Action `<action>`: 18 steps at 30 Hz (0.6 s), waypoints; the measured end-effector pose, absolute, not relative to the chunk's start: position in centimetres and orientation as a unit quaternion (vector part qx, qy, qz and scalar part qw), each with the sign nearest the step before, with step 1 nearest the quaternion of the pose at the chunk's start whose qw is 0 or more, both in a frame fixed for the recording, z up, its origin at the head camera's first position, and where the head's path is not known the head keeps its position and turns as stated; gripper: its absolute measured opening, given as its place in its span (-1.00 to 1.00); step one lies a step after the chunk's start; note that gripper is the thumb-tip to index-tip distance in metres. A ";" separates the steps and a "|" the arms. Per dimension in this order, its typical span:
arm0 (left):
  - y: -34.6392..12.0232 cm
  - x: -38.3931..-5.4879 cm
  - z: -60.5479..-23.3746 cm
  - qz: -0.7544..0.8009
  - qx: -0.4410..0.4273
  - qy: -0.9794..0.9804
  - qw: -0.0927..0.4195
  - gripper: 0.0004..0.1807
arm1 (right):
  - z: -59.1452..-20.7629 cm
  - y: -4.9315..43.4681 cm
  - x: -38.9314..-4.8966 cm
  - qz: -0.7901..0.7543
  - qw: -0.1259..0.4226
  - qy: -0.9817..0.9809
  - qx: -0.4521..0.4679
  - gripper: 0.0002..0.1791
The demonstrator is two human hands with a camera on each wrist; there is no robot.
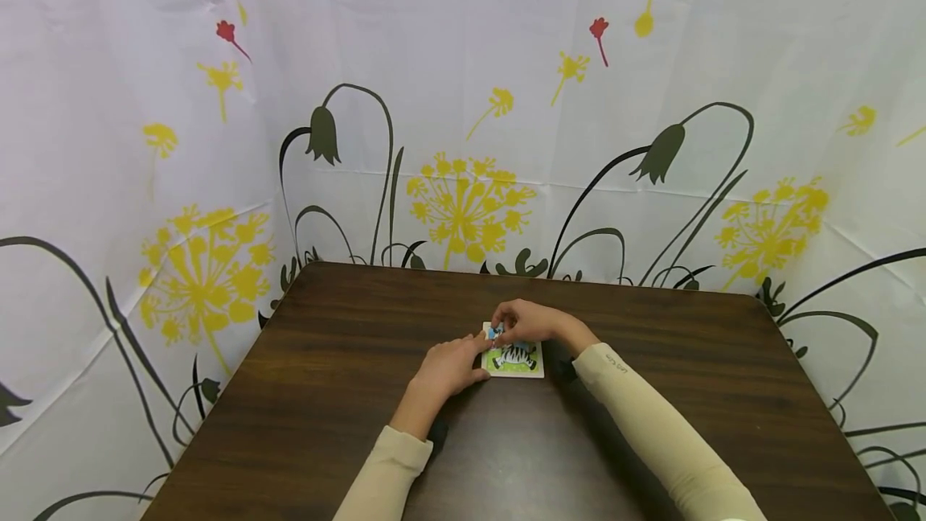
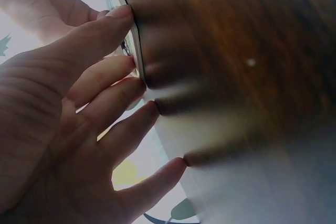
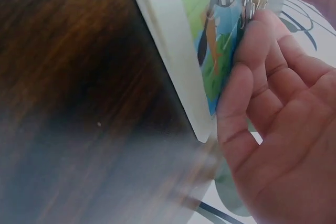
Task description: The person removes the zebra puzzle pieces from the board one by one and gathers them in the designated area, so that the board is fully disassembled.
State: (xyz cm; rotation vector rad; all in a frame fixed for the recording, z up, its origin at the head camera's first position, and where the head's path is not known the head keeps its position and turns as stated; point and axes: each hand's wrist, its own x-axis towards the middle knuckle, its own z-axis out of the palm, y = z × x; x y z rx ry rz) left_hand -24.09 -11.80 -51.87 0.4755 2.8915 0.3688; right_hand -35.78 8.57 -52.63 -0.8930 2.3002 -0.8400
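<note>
A small picture puzzle board [image 1: 513,373] with a pale rim, showing a zebra [image 1: 515,355] on green, lies flat on the table. My left hand [image 1: 448,364] rests at its left side, fingers spread; in the left wrist view the thumb touches the board's edge and fingertips meet the tabletop. My right hand [image 1: 531,322] reaches over the upper part of the board. Its thumb and index finger pinch a small blue puzzle piece [image 1: 495,332] at the upper left corner, mostly hidden by the fingers. In the right wrist view the other fingers lie against the board's printed face.
The dark brown wooden table [image 1: 347,344] extends around the board on all sides. Behind it hangs a white curtain [image 1: 463,47] printed with yellow, red and dark green flowers.
</note>
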 end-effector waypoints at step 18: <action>-11.7 -24.1 -51.9 0.127 0.161 0.975 0.082 -0.36 | -53.5 9.3 -36.0 -0.345 0.230 0.838 -0.354 -0.65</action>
